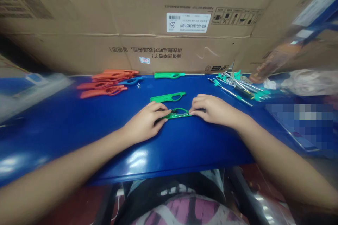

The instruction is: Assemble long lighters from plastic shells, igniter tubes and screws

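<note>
Mod. light, white glare on blue tabletop, edge blur w/ stretch, ctr sharper

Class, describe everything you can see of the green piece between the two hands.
The green piece looks like plastic, slim and long, with an open loop. A dark part and a thin pale line show along it. It lies roughly sideways above the near part of the blue table; whether it touches the surface is unclear. The left hand grips and hides its left end; the right hand's fingertips are at its right end.
</note>
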The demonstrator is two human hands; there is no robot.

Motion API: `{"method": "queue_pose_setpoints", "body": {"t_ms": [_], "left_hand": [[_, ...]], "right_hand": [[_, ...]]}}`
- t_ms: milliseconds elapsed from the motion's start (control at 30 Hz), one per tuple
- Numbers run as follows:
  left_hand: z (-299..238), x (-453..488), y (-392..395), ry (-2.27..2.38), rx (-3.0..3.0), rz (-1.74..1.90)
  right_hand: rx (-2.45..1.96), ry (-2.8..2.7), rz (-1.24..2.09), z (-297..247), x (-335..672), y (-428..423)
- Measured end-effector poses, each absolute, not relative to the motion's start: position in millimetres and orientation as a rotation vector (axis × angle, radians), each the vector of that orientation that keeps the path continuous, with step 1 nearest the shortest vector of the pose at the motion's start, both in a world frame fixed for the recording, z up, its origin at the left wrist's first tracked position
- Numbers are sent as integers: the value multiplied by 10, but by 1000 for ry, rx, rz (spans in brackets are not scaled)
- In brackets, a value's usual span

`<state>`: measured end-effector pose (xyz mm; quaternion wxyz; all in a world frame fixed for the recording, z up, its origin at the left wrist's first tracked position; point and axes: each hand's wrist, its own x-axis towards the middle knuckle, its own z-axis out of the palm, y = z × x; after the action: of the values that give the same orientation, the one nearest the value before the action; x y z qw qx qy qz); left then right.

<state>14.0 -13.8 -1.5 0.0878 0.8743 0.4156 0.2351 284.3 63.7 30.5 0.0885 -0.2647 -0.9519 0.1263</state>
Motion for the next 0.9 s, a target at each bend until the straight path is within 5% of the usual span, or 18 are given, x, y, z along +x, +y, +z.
{"method": "queue_pose_setpoints", "body": {"t_ms": [367, 900], "left_hand": [[-3, 110, -111, 1195, 2572, 712], [-15, 91, -89, 1178, 2556, 743]], "right_hand": [[-881, -2733, 720, 337, 2888, 704], [-928, -2716, 669, 319, 2878, 663]]}}
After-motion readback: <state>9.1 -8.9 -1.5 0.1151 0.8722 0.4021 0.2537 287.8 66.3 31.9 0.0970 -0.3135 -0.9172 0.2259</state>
